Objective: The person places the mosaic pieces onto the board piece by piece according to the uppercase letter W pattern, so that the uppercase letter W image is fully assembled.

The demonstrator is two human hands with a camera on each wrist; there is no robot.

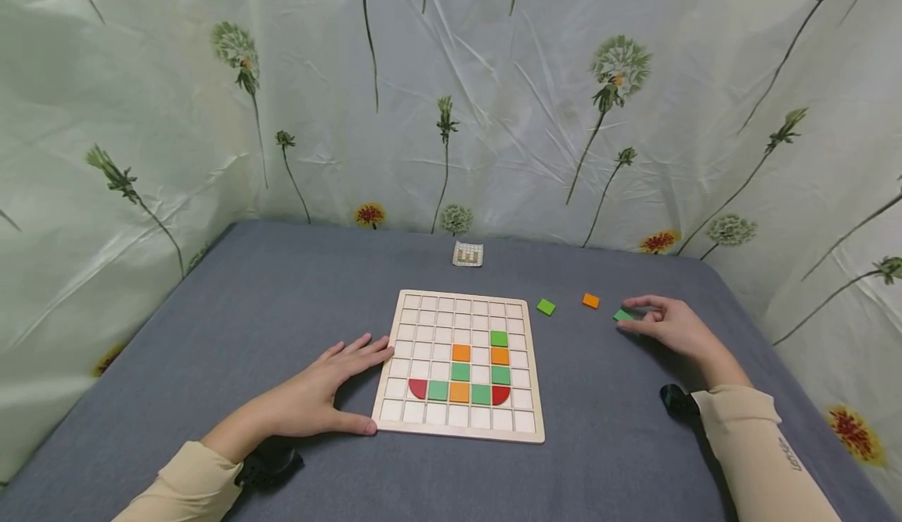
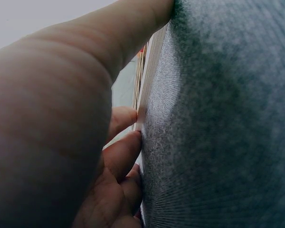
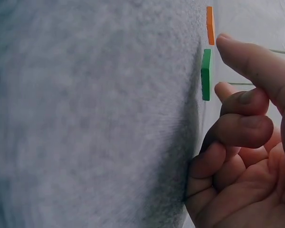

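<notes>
A square wooden grid board [image 1: 461,433] lies on the table, with several green and orange square tiles and two red quarter-round tiles in its cells. My left hand [image 1: 310,389] rests at the board's left edge, fingers spread, fingertips and thumb touching the rim. In the left wrist view the fingertips [image 2: 128,142] meet the board's side. At the right, my right hand [image 1: 672,328] is over a loose green tile [image 1: 623,315], thumb and index finger parted around it. The right wrist view shows that green tile [image 3: 206,75] flat on the cloth, a small gap from the fingertips.
A lighter green tile [image 1: 546,307] and an orange tile [image 1: 590,300] lie between the board and my right hand. Behind the board is a small printed card [image 1: 468,253] with a grid pattern. A grey cloth covers the table [image 1: 317,271]; a flowered curtain [image 1: 493,115] hangs behind.
</notes>
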